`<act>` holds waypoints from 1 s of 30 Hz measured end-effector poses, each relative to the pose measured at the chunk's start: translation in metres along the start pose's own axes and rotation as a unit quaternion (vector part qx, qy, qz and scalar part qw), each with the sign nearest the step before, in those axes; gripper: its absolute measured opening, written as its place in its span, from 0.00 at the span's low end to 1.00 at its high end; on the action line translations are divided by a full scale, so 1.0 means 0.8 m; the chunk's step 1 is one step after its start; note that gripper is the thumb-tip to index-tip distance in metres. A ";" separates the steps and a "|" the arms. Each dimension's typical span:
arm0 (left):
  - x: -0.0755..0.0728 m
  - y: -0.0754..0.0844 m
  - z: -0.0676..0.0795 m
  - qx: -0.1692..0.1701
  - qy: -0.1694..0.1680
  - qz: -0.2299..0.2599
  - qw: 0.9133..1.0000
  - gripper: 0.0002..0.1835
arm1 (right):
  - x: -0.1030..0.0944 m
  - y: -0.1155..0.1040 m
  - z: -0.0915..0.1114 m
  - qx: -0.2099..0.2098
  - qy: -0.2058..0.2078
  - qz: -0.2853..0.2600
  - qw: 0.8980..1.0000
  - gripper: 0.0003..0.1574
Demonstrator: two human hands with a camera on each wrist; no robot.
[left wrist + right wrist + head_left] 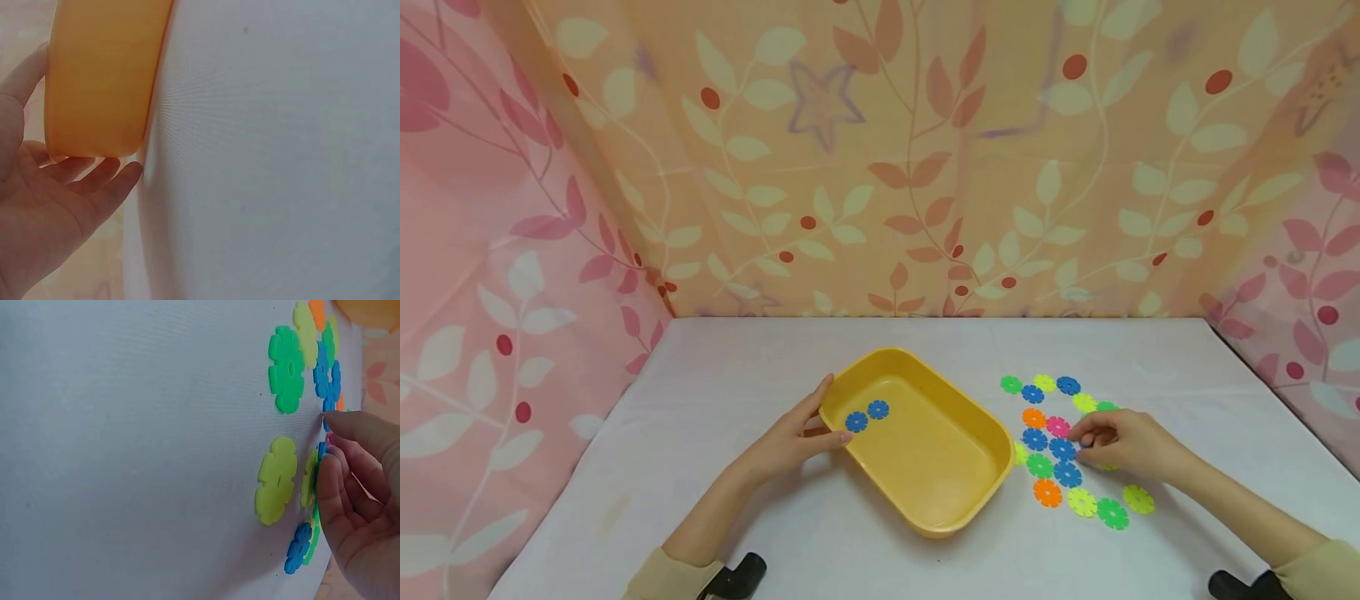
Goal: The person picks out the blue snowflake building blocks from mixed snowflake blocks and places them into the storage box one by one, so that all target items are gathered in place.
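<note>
A yellow plastic tray [928, 462] stands at an angle on the white cloth. My left hand [790, 433] holds its left end, thumb at the rim and fingers against the outer wall [103, 81]. Two blue flower-shaped discs [867, 415] lie inside the tray, close to the thumb. Right of the tray my right hand [1131, 446] reaches among several loose flower discs, its thumb and fingers apart. The fingertips are beside a blue disc [1063, 448] and near a pink one [1058, 427]. In the right wrist view a gap shows between thumb and forefinger; the hand partly hides some discs.
Orange [1047, 492], green [1112, 513] and yellow [1138, 499] discs lie loose near the right hand. A white cloth [760, 358] covers the table, and patterned curtains [880, 167] rise behind it and at both sides.
</note>
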State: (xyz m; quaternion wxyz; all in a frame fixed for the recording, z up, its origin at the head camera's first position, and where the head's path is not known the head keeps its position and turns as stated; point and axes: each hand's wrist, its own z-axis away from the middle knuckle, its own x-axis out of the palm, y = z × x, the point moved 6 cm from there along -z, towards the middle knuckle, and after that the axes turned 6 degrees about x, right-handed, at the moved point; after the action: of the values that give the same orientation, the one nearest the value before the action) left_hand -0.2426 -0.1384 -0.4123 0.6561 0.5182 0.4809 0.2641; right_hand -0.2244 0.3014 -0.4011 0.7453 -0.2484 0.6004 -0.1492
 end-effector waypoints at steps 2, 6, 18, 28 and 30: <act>0.000 0.000 0.000 -0.001 0.000 -0.002 1.000 0.54 | 0.001 -0.002 0.000 -0.009 0.003 0.000 1.000 0.14; -0.001 -0.001 0.000 -0.002 0.000 -0.004 1.000 0.54 | 0.003 -0.003 -0.001 -0.025 0.005 -0.001 1.000 0.13; 0.000 -0.001 -0.001 -0.008 0.005 -0.002 1.000 0.53 | 0.004 -0.005 -0.005 -0.051 0.023 0.009 0.998 0.12; 0.000 0.001 -0.001 0.001 0.000 0.000 1.000 0.53 | 0.005 -0.006 -0.006 -0.043 0.028 0.017 0.999 0.13; 0.000 0.000 -0.001 0.002 -0.001 -0.002 1.000 0.53 | 0.005 -0.006 -0.006 -0.043 0.028 0.018 0.999 0.13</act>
State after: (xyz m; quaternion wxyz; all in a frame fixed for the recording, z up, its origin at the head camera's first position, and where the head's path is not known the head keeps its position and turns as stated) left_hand -0.2434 -0.1381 -0.4120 0.6562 0.5191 0.4813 0.2615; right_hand -0.2278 0.2945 -0.4021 0.7194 -0.2653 0.6312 -0.1171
